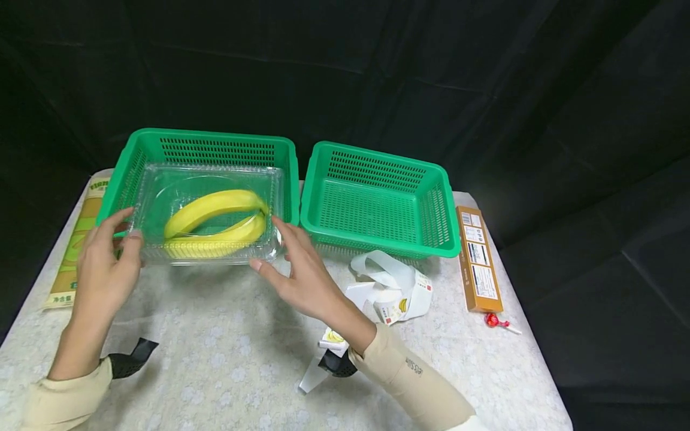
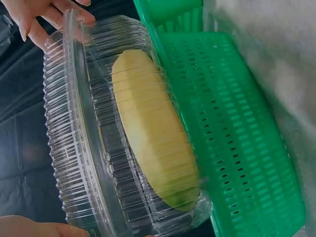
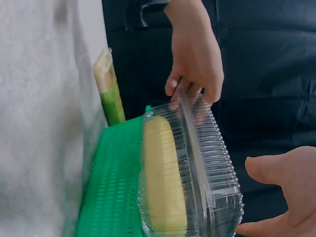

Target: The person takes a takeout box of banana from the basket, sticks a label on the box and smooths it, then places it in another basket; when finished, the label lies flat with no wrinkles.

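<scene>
Holds a clear plastic box (image 1: 218,224) with two bananas (image 1: 223,202) inside, gripping opposite ends with fingers of left hand (image 1: 108,263) and right hand (image 1: 303,278), over the left green basket (image 1: 215,136).

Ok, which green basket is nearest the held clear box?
The left basket: the clear box overlaps it in the head view. The right basket stands beside the orange carton, away from the box.
</scene>
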